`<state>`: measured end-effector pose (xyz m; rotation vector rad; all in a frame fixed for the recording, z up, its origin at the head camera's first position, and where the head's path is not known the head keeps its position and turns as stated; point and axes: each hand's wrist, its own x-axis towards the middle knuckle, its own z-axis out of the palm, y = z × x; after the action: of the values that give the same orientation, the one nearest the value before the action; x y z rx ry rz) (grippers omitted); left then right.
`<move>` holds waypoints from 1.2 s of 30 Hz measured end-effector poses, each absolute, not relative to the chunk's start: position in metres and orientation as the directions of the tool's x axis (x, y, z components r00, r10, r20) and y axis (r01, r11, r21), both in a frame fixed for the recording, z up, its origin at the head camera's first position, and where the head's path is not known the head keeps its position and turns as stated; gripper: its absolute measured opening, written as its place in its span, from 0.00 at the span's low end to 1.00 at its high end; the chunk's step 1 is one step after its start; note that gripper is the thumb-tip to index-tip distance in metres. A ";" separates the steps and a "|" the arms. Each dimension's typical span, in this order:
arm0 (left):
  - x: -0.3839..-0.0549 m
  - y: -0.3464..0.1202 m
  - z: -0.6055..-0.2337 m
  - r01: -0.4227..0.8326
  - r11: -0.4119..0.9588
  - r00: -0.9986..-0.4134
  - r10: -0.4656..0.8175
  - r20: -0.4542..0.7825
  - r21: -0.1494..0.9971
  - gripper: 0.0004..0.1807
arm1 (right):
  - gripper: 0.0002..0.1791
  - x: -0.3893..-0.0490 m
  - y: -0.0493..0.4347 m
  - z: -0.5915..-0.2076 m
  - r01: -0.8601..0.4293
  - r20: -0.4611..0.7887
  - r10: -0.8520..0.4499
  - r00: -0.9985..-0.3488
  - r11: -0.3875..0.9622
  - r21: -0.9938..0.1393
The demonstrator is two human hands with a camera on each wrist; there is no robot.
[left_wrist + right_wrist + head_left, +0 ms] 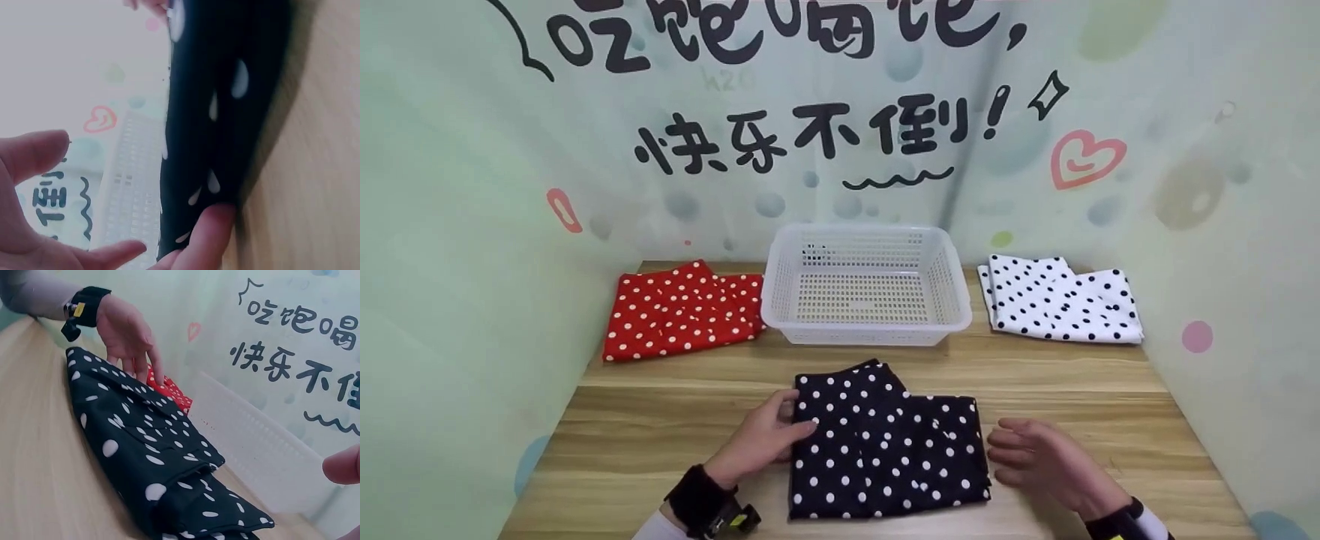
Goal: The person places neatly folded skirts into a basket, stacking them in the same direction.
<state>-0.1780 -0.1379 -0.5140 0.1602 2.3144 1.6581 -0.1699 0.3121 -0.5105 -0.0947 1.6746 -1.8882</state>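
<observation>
A folded black garment with white polka dots [885, 450] lies flat on the wooden table in front of me. My left hand [765, 431] is at its left edge, the thumb raised and apart from the other fingers. In the left wrist view a fingertip [214, 225] meets the side of the black garment [225, 112]. Beside the right edge of the garment my right hand [1046, 461] holds nothing, its fingers extended toward the cloth. The right wrist view shows the garment's stacked layers [146, 433] and the left hand [126, 334] over its far end.
A white plastic basket [866, 335] with nothing in it stands at the back against the printed backdrop. Left of it lies a folded red polka-dot garment [682, 311], and to its right a folded white one with black dots [1061, 300]. Backdrop walls enclose the wooden table [675, 420].
</observation>
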 end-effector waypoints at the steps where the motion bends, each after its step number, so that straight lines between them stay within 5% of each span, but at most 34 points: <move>1: -0.178 -0.138 -0.514 -0.101 0.293 -0.950 0.255 -0.179 0.951 0.41 | 0.36 -0.168 0.312 -0.512 0.400 -0.334 -0.483 -0.809 -0.037 -0.916; 8: -0.174 -0.146 -0.514 -0.209 0.074 -0.929 0.296 -0.222 0.975 0.39 | 0.29 -0.167 0.304 -0.517 0.457 -0.349 -0.483 -0.803 -0.123 -0.881; 16: -0.173 -0.141 -0.521 -0.227 0.079 -0.957 0.169 -0.237 0.971 0.41 | 0.34 -0.167 0.289 -0.521 0.421 -0.331 -0.450 -0.830 -0.113 -0.900; 24: -0.181 -0.133 -0.528 -0.292 -0.040 -0.918 0.292 -0.268 0.956 0.37 | 0.12 -0.175 0.264 -0.522 0.385 -0.253 -0.496 -0.831 -0.185 -0.904; 31: -0.190 -0.116 -0.532 -0.322 -0.156 -0.885 0.399 -0.239 0.934 0.31 | 0.20 -0.185 0.248 -0.526 0.430 -0.350 -0.412 -0.841 -0.116 -0.895; 36: -0.195 -0.104 -0.537 -0.334 -0.171 -0.885 0.395 -0.246 0.927 0.28 | 0.18 -0.188 0.242 -0.534 0.443 -0.358 -0.402 -0.843 -0.141 -0.885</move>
<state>-0.1950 -0.1040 -0.5371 0.0700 1.6385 2.0952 -0.1882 0.2424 -0.5336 0.0470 1.5890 -2.0247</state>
